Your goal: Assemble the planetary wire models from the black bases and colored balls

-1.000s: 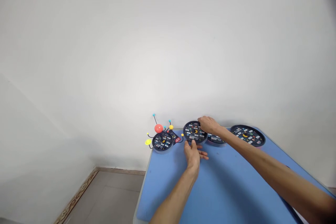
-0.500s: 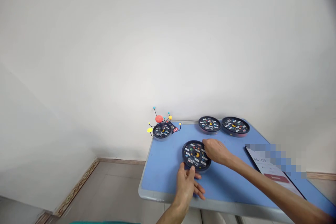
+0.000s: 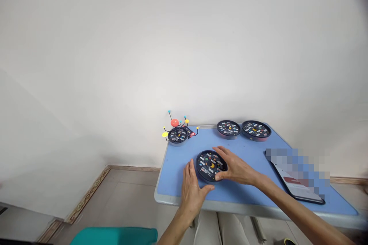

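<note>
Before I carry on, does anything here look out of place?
The wire planet model stands out: its arms crowd the black round case at the blue table's far left corner, while the other cases sit bare. Nothing looks spilled or damaged.

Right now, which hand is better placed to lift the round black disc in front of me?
Probably your right hand: its fingers curve around the right side of the round black disc, while your left hand stands open beside the disc's lower left edge.
</note>
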A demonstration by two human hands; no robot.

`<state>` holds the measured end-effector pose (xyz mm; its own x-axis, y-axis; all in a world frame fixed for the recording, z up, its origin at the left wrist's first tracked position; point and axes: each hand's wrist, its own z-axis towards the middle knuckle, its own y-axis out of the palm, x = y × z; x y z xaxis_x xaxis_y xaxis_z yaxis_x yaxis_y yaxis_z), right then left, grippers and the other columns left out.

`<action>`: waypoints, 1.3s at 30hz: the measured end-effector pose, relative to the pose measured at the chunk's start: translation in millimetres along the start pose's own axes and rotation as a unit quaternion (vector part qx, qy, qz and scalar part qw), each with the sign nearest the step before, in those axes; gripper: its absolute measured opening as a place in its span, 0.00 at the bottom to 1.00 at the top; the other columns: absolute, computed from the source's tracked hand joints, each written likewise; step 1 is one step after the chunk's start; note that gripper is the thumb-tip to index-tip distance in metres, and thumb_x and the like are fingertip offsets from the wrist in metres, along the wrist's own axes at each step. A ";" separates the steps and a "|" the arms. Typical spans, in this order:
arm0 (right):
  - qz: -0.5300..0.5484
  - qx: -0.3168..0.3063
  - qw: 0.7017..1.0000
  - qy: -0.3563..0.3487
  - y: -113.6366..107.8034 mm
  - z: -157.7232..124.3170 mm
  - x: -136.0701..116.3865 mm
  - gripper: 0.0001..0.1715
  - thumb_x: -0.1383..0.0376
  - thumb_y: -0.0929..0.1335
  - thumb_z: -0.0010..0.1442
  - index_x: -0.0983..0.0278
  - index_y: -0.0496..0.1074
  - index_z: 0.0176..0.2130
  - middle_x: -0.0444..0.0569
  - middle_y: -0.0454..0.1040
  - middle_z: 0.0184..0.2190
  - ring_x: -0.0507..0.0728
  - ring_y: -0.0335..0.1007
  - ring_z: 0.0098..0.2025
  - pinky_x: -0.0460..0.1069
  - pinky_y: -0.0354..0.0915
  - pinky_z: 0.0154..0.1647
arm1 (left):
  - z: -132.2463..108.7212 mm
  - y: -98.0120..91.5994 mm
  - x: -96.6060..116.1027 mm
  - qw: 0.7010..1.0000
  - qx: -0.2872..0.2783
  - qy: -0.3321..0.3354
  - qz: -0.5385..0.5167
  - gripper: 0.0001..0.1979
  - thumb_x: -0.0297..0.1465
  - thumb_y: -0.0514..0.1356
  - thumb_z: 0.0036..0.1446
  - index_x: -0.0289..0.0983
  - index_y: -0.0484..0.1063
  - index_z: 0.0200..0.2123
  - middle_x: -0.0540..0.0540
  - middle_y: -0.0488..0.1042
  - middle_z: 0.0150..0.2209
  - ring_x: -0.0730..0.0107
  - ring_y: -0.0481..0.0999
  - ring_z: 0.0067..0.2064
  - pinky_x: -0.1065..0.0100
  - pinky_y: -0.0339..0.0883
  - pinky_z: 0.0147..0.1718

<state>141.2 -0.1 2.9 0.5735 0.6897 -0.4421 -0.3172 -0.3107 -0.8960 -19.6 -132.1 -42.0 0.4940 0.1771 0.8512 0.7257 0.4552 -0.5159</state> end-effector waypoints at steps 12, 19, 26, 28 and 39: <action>0.039 0.014 0.997 -0.058 14.5 0.4 -6.1 0.57 0.49 0.75 0.41 0.66 0.58 0.63 0.65 0.57 0.62 0.71 0.56 0.62 0.63 0.56 0.60 | 10.6 10.0 2.1 0.998 -0.040 0.051 -0.027 0.55 0.38 0.69 0.42 0.32 0.43 0.68 0.34 0.57 0.64 0.51 0.55 0.65 0.57 0.50 0.62; 0.192 0.022 0.979 -0.059 0.1 0.4 -4.7 0.44 0.57 0.73 0.45 0.64 0.64 0.59 0.57 0.64 0.58 0.65 0.66 0.55 0.58 0.63 0.56 | 9.3 10.3 4.4 0.998 -0.024 0.037 -0.042 0.56 0.30 0.72 0.37 0.36 0.46 0.67 0.37 0.64 0.61 0.51 0.60 0.63 0.56 0.53 0.60; 0.319 0.022 0.947 -0.038 -4.9 -1.0 7.1 0.31 0.51 0.69 0.54 0.59 0.73 0.54 0.53 0.60 0.64 0.68 0.55 0.64 0.63 0.53 0.64 | 8.4 7.1 5.6 0.997 -0.024 0.051 -0.055 0.51 0.31 0.71 0.37 0.38 0.54 0.65 0.38 0.62 0.63 0.48 0.57 0.65 0.52 0.49 0.63; 0.351 0.041 0.935 -0.026 -4.5 -3.2 10.9 0.30 0.49 0.67 0.55 0.59 0.74 0.53 0.51 0.61 0.64 0.67 0.54 0.65 0.63 0.53 0.64 | 8.5 6.6 4.4 0.997 -0.029 0.063 -0.032 0.49 0.32 0.71 0.38 0.37 0.56 0.64 0.39 0.62 0.63 0.49 0.56 0.65 0.51 0.49 0.63; 0.340 0.148 0.928 0.040 -1.3 -17.6 29.5 0.35 0.50 0.68 0.54 0.57 0.67 0.59 0.52 0.61 0.64 0.66 0.54 0.65 0.64 0.54 0.64 | -3.0 -5.7 -8.1 0.999 0.000 0.039 0.027 0.40 0.34 0.69 0.40 0.42 0.64 0.59 0.42 0.61 0.64 0.48 0.55 0.66 0.49 0.49 0.64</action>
<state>171.9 9.2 -9.6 0.2149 0.3456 -0.9134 -0.8133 -0.4545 -0.3633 -26.3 -138.8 -46.2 0.5677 0.1331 0.8124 0.6969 0.4475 -0.5604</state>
